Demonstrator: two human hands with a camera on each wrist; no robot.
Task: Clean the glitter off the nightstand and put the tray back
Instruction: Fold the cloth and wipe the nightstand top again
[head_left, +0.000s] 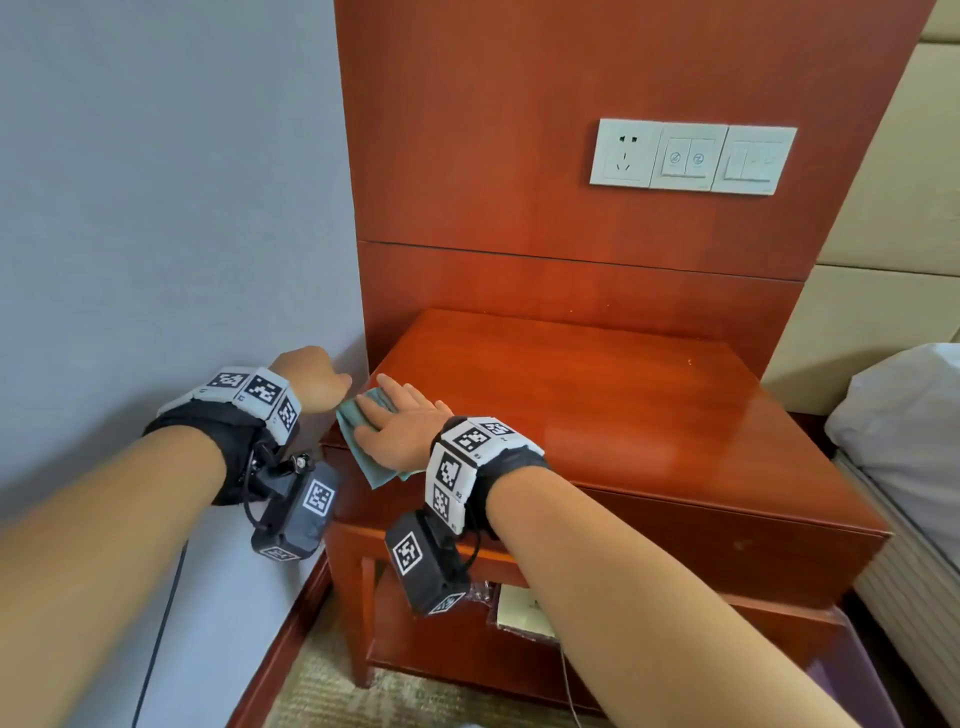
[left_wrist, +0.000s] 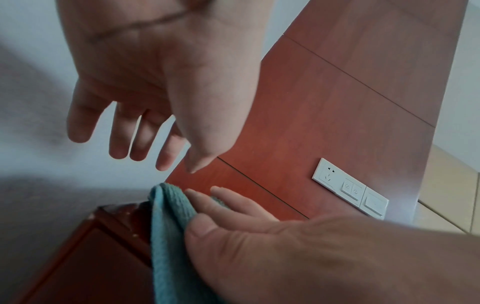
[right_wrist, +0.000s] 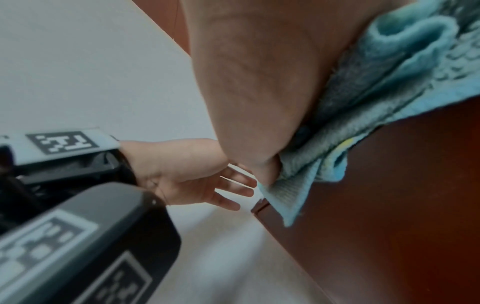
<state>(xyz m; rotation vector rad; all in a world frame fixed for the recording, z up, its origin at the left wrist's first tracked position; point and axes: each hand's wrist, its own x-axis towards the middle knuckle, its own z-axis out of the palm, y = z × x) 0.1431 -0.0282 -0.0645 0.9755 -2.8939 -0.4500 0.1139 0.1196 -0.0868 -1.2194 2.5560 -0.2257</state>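
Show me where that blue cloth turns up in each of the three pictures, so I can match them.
Head view: the blue cloth lies at the nightstand's left front corner, flat under the right hand.
Left wrist view: the cloth hangs bottom centre over the corner, the right hand pressing on it.
Right wrist view: the cloth fills the upper right, bunched under the palm.
Shared landmark: the open left hand, just left of the cloth.
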